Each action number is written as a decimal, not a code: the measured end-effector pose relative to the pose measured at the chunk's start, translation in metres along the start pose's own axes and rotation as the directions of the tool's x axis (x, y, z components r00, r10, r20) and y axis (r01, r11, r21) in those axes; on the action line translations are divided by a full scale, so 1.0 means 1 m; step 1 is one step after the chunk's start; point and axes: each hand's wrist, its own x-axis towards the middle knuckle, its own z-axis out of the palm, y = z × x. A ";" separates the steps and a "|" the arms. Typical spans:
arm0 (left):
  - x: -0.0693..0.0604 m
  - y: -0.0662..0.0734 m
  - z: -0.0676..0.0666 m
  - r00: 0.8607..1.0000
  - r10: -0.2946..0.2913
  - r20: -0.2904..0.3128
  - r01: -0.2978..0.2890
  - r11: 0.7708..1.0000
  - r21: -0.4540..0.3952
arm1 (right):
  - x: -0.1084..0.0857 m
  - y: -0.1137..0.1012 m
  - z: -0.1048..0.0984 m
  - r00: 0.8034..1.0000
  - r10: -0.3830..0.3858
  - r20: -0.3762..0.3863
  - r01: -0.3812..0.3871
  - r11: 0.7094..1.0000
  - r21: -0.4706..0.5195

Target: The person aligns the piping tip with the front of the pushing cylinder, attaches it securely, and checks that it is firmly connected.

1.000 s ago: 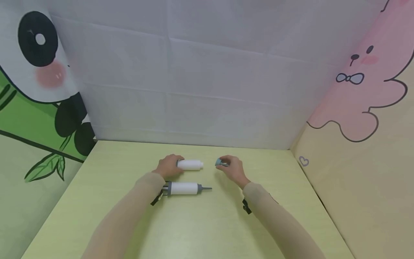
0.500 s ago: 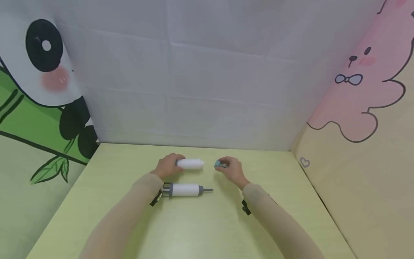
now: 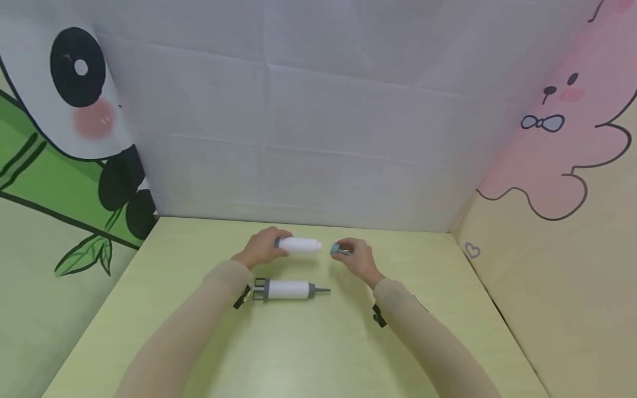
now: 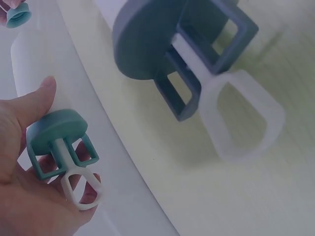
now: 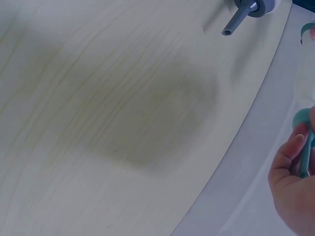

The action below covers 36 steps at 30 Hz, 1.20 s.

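My left hand (image 3: 262,246) grips a white syringe-like tube (image 3: 301,245) near its teal end. In the left wrist view a teal collar (image 4: 58,127) with side loops and a white ring handle (image 4: 81,187) shows against the palm and fingers. Between the fingertips of my right hand (image 3: 361,262) is a small teal nozzle cap (image 3: 335,249), its wide end facing the tube's tip, with a small gap between them. The right wrist view shows the cap's thin spout (image 5: 305,160) lying along my fingers.
A second white tube (image 3: 288,289) with a grey collar and a grey nozzle (image 3: 321,290) lies on the pale table (image 3: 318,354), nearer to me, its nozzle pointing right. A white sheet (image 3: 298,110) hangs behind the table, with cartoon-printed walls on both sides.
My left hand has raised the white tube off the table and moved it right, narrowing the gap to the teal cap. My right hand has stayed nearly still. The view has shifted slightly.
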 end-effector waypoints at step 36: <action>0.002 0.025 -0.005 0.998 0.058 -0.018 -0.057 0.996 0.063 | 0.004 -0.010 -0.010 0.984 -0.098 0.146 0.060 0.968 0.243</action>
